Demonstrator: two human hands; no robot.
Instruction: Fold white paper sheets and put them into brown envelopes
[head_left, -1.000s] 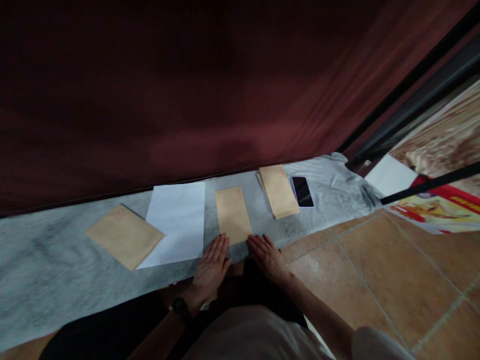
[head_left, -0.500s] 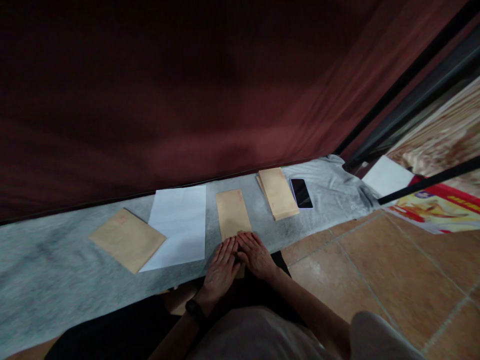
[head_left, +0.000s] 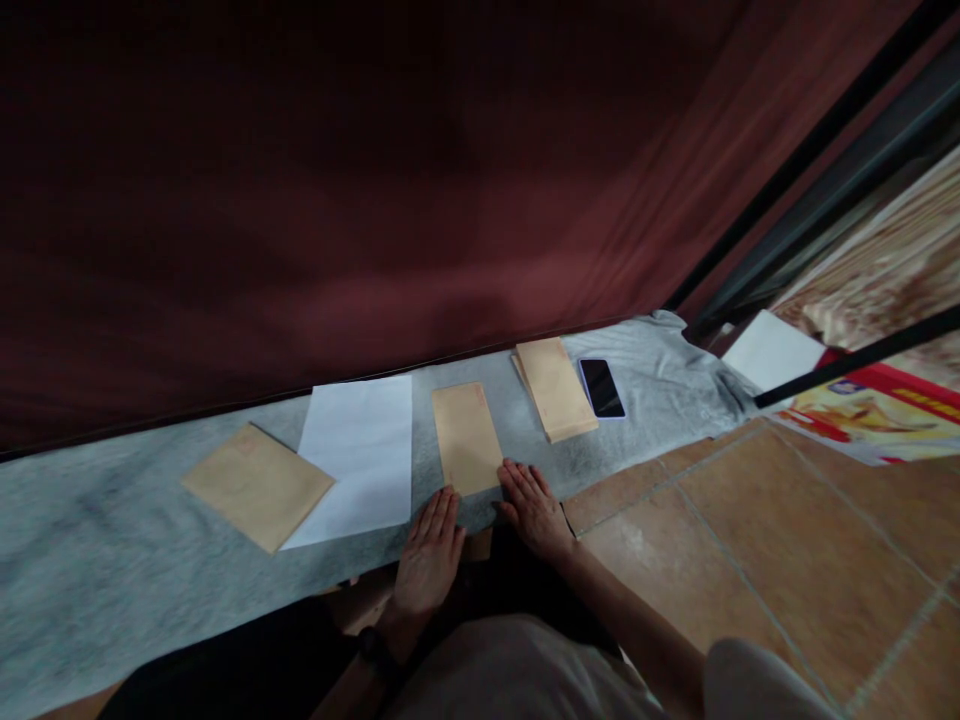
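Observation:
A brown envelope lies flat on the grey cloth-covered surface straight ahead. At its lower left corner rests my left hand, palm down with fingers stretched out. My right hand lies flat at the lower right corner, its fingertips touching or just beside the edge. Neither hand grips anything. To the left, a tilted brown envelope overlaps a sheet of white paper. A small stack of brown envelopes sits to the right, with a dark-screened phone beside it.
A dark red curtain rises behind the surface. At the right are black bars, a white panel and a red and yellow printed box above the tiled floor.
My hands have moved apart, the left one leftward and the right one rightward. The lower part of the middle envelope now shows between them.

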